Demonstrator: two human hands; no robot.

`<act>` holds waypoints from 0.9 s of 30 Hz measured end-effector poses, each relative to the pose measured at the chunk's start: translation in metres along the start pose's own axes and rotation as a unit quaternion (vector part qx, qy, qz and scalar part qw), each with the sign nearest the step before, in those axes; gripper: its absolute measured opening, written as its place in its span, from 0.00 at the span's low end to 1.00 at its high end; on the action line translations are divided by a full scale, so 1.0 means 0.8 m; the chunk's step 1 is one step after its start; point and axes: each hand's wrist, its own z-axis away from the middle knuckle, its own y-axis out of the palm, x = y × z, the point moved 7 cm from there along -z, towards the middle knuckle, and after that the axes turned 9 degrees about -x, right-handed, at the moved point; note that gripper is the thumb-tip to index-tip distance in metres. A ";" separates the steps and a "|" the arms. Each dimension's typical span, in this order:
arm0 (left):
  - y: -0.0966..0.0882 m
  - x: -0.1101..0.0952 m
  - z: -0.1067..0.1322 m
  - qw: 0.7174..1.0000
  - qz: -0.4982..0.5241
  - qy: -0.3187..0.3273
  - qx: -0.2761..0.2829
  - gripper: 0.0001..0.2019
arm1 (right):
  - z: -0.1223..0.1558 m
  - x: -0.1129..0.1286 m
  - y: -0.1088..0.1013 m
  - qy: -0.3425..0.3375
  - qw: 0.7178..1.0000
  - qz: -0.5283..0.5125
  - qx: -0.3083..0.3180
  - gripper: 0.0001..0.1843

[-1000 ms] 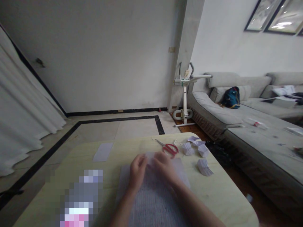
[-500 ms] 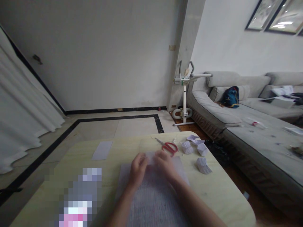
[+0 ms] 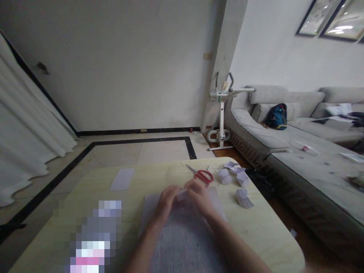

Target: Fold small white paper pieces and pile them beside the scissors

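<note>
Both of my hands meet over a large printed sheet (image 3: 184,242) lying on the pale wooden table (image 3: 267,227). My left hand (image 3: 165,202) and my right hand (image 3: 199,197) pinch a small white folded paper piece (image 3: 181,194) between their fingertips, just above the sheet. Red-handled scissors (image 3: 202,175) lie right behind my right hand. Several folded paper pieces (image 3: 243,197) rest to the right of the scissors.
A flat strip of paper (image 3: 122,179) lies at the table's far left. A blurred-out object (image 3: 96,239) stands near the left front. Beyond the table are a grey sofa (image 3: 298,151) with a blue backpack (image 3: 275,117), and a white exercise bike (image 3: 222,113).
My fingers have drawn closer together around the small paper piece, which now looks more folded. The view has tilted slightly; nothing else on the table has moved.
</note>
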 end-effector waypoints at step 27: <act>-0.010 -0.020 -0.002 0.989 -0.069 0.121 -0.045 0.15 | 0.001 0.002 0.002 -0.046 0.992 0.118 -0.018 0.10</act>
